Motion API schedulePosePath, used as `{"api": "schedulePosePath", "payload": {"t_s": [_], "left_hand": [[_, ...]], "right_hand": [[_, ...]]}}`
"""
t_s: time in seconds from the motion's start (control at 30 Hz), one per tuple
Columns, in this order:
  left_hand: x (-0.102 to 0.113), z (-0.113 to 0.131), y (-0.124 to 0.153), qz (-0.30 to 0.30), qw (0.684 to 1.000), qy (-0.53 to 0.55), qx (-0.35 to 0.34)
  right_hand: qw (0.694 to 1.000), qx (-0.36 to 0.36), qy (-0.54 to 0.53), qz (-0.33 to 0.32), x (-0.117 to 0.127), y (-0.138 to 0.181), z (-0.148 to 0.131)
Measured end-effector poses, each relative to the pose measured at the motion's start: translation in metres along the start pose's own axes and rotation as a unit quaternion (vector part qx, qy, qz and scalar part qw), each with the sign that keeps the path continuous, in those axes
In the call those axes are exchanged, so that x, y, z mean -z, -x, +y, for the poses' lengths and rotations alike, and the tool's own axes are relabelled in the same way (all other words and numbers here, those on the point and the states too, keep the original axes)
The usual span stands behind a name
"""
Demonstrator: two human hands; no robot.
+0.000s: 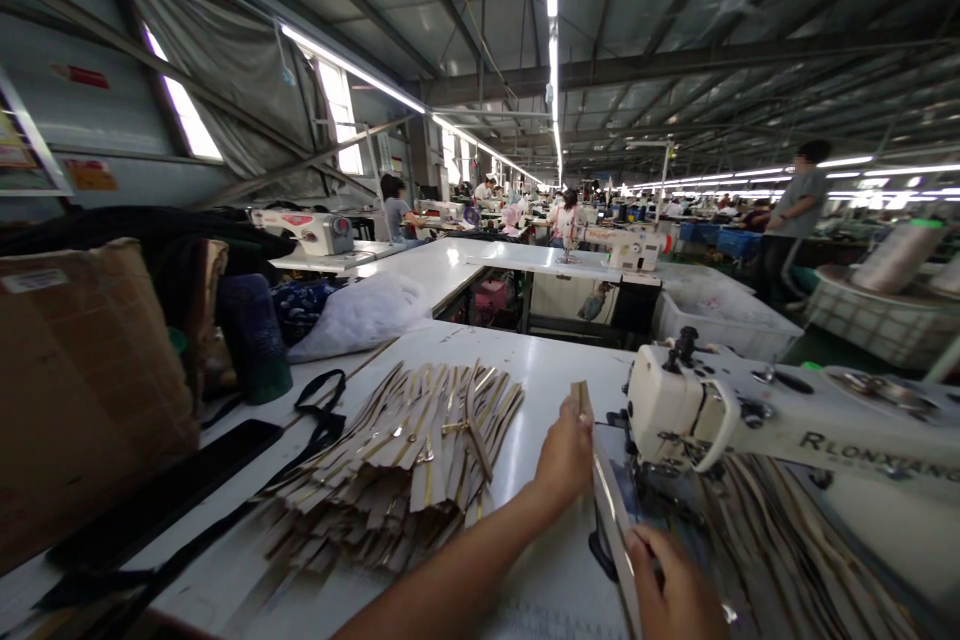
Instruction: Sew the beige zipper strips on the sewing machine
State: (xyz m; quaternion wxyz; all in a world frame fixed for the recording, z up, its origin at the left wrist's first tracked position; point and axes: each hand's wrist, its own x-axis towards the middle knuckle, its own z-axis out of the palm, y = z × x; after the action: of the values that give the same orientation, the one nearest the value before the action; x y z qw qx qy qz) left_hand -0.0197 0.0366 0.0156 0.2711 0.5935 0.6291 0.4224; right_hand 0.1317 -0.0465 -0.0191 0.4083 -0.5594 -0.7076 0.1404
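Note:
My left hand [564, 460] is closed on the far end of a long tan strip [606, 485] with a gold edge, holding it at the head of a white sewing machine [757, 415]. My right hand [675, 585] pinches the near end of the same strip, low in view. The strip runs from one hand to the other just left of the machine's needle area. A fanned pile of similar tan and gold strips [409, 460] lies on the white table [540, 360] to the left of my left hand.
More strips [787, 560] are heaped under the machine arm at right. Black scissors [322, 405], black straps [165, 495], a cardboard box [82, 390] and a white bag [360, 315] sit at left. Other people work at sewing tables behind.

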Motion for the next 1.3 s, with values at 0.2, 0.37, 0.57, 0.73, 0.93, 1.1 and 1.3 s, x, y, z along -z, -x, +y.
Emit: {"api": "schedulePosePath", "payload": {"t_s": [0.2, 0.37, 0.57, 0.73, 0.93, 1.1, 1.3], "left_hand": [[-0.002, -0.02, 0.017, -0.058, 0.984, -0.122, -0.115], [0.001, -0.019, 0.02, -0.216, 0.934, -0.078, -0.273], [0.001, -0.019, 0.015, -0.225, 0.916, -0.102, -0.315], [0.002, -0.016, 0.016, -0.228, 0.91, -0.138, -0.319], [0.003, -0.017, 0.016, -0.238, 0.895, -0.154, -0.346], [0.002, -0.018, 0.014, -0.234, 0.897, -0.158, -0.341], [-0.008, -0.015, 0.004, -0.203, 0.898, -0.223, -0.32]], "right_hand": [[0.991, -0.045, 0.09, -0.086, 0.002, -0.009, 0.023], [0.984, -0.06, 0.156, -0.065, 0.009, -0.003, 0.006], [0.984, -0.036, 0.167, -0.054, 0.016, 0.003, 0.01], [0.987, -0.013, 0.146, -0.059, 0.019, 0.006, 0.012], [0.979, -0.021, 0.181, -0.092, 0.024, 0.008, 0.01], [0.967, -0.006, 0.212, -0.143, 0.033, 0.011, 0.015], [0.954, 0.035, 0.237, -0.183, 0.035, -0.014, 0.016]]}}
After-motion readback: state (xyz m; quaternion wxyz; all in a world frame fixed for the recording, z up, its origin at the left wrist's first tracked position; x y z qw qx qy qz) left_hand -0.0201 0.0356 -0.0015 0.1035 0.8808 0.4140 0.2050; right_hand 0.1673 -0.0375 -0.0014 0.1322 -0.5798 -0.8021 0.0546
